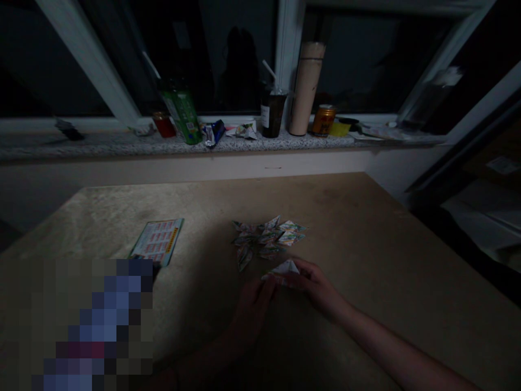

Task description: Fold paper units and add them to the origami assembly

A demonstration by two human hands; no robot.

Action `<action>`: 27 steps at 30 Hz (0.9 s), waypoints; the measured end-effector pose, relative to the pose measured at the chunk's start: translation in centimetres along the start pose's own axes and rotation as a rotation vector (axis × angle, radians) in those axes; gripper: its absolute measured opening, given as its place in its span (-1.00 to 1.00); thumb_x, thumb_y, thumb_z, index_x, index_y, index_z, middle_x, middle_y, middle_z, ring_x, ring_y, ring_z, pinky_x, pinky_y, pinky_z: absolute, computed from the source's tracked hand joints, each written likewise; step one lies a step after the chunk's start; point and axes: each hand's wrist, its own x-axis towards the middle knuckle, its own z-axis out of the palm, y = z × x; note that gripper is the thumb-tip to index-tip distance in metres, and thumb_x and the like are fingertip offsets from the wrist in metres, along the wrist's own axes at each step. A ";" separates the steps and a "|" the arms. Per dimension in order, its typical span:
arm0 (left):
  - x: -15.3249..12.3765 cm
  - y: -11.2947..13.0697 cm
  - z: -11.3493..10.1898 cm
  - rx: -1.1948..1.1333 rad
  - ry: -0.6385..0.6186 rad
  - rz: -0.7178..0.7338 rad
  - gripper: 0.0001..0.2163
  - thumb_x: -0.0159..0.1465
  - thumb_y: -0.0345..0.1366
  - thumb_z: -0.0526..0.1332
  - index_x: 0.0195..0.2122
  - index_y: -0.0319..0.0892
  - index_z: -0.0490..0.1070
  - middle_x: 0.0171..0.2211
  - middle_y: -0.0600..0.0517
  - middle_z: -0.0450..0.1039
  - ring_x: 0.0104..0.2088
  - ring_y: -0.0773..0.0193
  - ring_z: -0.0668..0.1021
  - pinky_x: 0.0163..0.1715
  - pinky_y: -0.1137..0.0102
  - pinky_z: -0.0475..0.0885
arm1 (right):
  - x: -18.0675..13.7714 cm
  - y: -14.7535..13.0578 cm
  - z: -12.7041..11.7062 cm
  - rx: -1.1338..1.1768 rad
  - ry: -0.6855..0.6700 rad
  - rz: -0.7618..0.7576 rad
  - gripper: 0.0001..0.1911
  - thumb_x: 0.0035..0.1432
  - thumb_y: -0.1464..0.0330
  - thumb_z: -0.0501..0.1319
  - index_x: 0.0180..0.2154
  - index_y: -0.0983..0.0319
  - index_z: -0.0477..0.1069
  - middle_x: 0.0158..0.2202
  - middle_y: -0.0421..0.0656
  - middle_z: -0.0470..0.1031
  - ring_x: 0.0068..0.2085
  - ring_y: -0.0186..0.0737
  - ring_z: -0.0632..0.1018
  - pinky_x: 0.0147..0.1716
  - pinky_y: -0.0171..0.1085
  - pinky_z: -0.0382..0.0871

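The scene is dim. Both my hands rest on a brown table [366,228] and meet at a small folded paper piece [285,269]. My right hand [315,285] pinches its right side with closed fingers. My left hand [252,312] touches its left end, fingers curled. Just beyond lies a cluster of several similar folded printed paper pieces [266,237].
A printed sheet [158,240] lies to the left on the table. A blurred patch covers the lower left. On the window sill [101,144] stand a green bottle [182,115], a dark cup with a straw [272,111], a tall tumbler [307,87], a can [324,120] and wrappers.
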 end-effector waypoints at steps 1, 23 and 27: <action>0.0 0.0 0.0 0.012 -0.016 0.003 -0.69 0.21 -0.09 0.02 -0.56 -0.18 0.29 -0.57 0.11 0.29 -0.48 0.28 0.35 -0.43 0.45 0.22 | 0.0 0.1 0.0 0.014 -0.016 0.039 -0.81 0.03 0.28 0.23 -0.36 0.29 0.43 -0.47 -0.21 0.42 -0.43 -0.33 0.39 -0.42 -0.38 0.22; 0.0 0.0 -0.1 -0.095 -0.123 -0.055 -0.64 0.20 -0.01 0.00 -0.56 -0.18 0.28 -0.60 0.14 0.23 -0.52 0.32 0.30 -0.47 0.49 0.21 | 0.1 0.1 -0.3 0.149 -0.024 0.151 -0.79 -0.07 0.37 0.31 -0.30 0.26 0.49 -0.43 -0.20 0.52 -0.43 -0.33 0.49 -0.38 -0.35 0.31; 0.1 0.0 0.0 -0.103 -0.138 -0.035 -0.65 0.21 -0.02 0.00 -0.54 -0.18 0.26 -0.58 0.14 0.20 -0.51 0.34 0.28 -0.48 0.49 0.20 | 0.0 0.0 -0.3 0.188 -0.029 0.177 -0.78 -0.07 0.38 0.31 -0.28 0.25 0.49 -0.43 -0.21 0.52 -0.43 -0.35 0.49 -0.37 -0.37 0.31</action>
